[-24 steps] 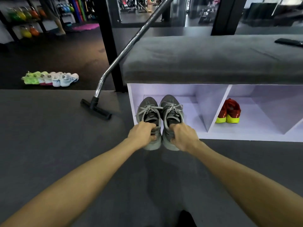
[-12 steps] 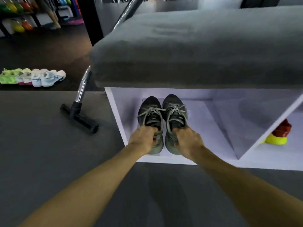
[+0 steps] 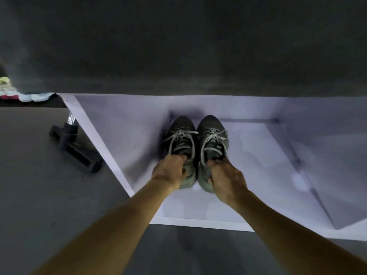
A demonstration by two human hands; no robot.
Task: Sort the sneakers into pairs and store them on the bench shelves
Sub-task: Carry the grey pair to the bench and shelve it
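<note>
The bench (image 3: 178, 42) fills the top of the view, its grey cushion dark and blurred, its white shelf (image 3: 258, 161) open below. The right end of the shelf runs out of view, so the compartment with the red and yellow pair seen earlier is now cut off.

Two grey sneakers stand side by side inside the left compartment, toes toward the back wall, touching or nearly so. The left hand (image 3: 170, 171) grips the heel collar of the left sneaker (image 3: 181, 133), fingers curled into the opening. The right hand (image 3: 224, 177) grips the heel collar of the right sneaker (image 3: 213, 132) the same way, thumb down the outer side. Both heels are partly hidden by the hands, so whether the soles rest fully on the shelf cannot be told.

On the floor (image 3: 29, 185) left of the bench lies a dark vacuum head (image 3: 77, 153), its metal tube cut off by the cushion. At the far left edge, a slice of the loose sneakers (image 3: 25, 95) shows, pale and blurred, most hidden behind the cushion.

Against half a second ago, the view has dropped closer and lower, and the sneakers sit deeper in the compartment, well past its front lip rather than at it.
</note>
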